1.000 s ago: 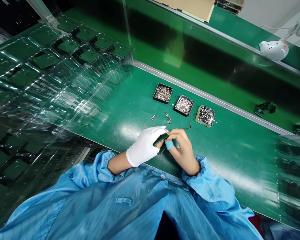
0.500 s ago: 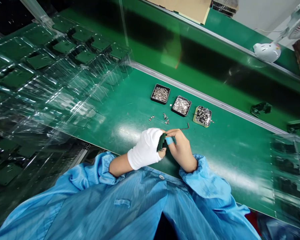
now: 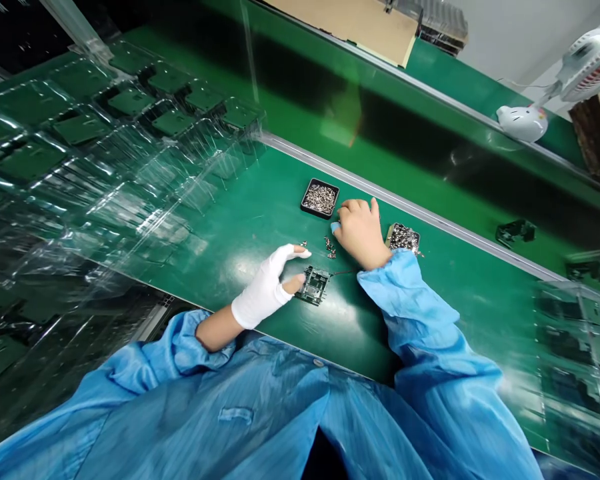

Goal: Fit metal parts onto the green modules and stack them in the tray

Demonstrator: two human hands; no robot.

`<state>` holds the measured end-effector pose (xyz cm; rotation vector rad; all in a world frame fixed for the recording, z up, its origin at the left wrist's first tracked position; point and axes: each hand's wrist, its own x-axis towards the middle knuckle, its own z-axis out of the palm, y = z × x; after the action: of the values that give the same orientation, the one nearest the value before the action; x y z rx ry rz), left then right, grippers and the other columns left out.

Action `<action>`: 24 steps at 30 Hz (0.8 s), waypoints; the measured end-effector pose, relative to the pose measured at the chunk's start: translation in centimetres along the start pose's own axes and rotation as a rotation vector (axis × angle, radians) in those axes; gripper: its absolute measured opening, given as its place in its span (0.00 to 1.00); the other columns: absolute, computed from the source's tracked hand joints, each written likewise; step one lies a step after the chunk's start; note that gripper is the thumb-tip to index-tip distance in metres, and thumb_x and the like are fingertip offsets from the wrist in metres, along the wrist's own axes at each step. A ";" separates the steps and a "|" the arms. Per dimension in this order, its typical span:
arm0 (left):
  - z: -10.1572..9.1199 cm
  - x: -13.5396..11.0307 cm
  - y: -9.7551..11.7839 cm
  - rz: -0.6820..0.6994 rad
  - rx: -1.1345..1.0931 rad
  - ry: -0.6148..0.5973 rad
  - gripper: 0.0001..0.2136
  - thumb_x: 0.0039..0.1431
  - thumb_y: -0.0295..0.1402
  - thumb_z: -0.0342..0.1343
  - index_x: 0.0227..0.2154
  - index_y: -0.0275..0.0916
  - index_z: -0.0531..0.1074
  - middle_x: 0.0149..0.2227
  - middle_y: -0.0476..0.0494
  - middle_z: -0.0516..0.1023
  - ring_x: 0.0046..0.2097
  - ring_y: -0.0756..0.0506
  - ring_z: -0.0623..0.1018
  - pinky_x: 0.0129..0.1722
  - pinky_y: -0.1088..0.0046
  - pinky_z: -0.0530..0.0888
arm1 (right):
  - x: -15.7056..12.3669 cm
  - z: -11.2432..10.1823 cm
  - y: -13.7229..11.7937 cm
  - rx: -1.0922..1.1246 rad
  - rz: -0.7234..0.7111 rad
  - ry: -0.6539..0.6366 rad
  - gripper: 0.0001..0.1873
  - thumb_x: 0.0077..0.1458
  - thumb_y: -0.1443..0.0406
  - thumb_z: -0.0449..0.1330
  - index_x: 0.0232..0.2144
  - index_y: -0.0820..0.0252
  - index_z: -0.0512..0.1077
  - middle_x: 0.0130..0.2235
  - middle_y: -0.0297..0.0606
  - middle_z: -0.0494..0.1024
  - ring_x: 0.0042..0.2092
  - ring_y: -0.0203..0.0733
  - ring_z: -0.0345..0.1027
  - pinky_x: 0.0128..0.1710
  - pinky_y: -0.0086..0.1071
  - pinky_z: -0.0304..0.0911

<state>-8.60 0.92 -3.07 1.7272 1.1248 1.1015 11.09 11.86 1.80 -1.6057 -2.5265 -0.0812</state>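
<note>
A small green circuit board [image 3: 314,285] with metal parts lies flat on the green mat [image 3: 430,313]. My left hand [image 3: 269,287], in a white fingerless glove, rests beside it with fingers spread, thumb tip touching the board's left edge. My bare right hand [image 3: 361,230], a blue cot on one finger, reaches over the middle tray of small metal parts, which it hides; its fingers are curled down over the tray. A black tray of screws [image 3: 320,198] stands left of that hand and a third tray of metal parts [image 3: 405,237] right of it.
Stacks of clear plastic trays with green boards [image 3: 105,153] fill the left side. Loose screws [image 3: 329,247] lie near the board, and a thin hex key [image 3: 343,272] by it. A metal rail [image 3: 430,213] borders a conveyor belt behind. A white desk fan [image 3: 555,87] stands far right.
Both hands held the board together before. Now the board lies on the mat, my left hand has opened beside it, and my right hand has reached forward to the middle tray.
</note>
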 end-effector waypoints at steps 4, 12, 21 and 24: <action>-0.4 0.2 0.0 -0.075 -0.028 0.055 0.17 0.61 0.42 0.52 0.47 0.37 0.65 0.47 0.37 0.76 0.50 0.42 0.76 0.53 0.58 0.72 | 0.3 -1.3 2.5 -0.080 0.110 -0.115 0.14 0.54 0.71 0.52 0.40 0.66 0.75 0.40 0.50 0.76 0.43 0.55 0.66 0.47 0.47 0.58; -0.3 0.4 0.8 -0.068 -0.011 0.015 0.12 0.61 0.38 0.52 0.44 0.38 0.67 0.45 0.39 0.77 0.48 0.43 0.77 0.51 0.61 0.74 | -1.3 -0.6 5.5 -0.143 0.084 -0.341 0.13 0.52 0.73 0.52 0.35 0.61 0.75 0.39 0.45 0.77 0.41 0.50 0.68 0.38 0.38 0.54; -0.4 0.6 1.1 -0.079 -0.021 0.047 0.09 0.60 0.36 0.52 0.41 0.38 0.69 0.41 0.41 0.79 0.45 0.45 0.79 0.49 0.64 0.75 | -0.7 -0.2 5.1 -0.043 0.069 -0.312 0.11 0.52 0.73 0.53 0.36 0.61 0.73 0.41 0.44 0.77 0.42 0.50 0.68 0.40 0.37 0.55; -0.5 0.5 1.3 -0.095 -0.010 0.059 0.09 0.60 0.35 0.52 0.41 0.38 0.69 0.41 0.42 0.79 0.45 0.44 0.79 0.49 0.63 0.75 | -0.6 -0.4 5.1 -0.038 0.088 -0.354 0.10 0.53 0.74 0.52 0.34 0.60 0.72 0.40 0.43 0.77 0.40 0.49 0.69 0.39 0.37 0.54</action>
<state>-8.59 1.10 -1.63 1.6265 1.2229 1.1035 15.97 13.40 1.89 -1.8904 -2.7128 0.1826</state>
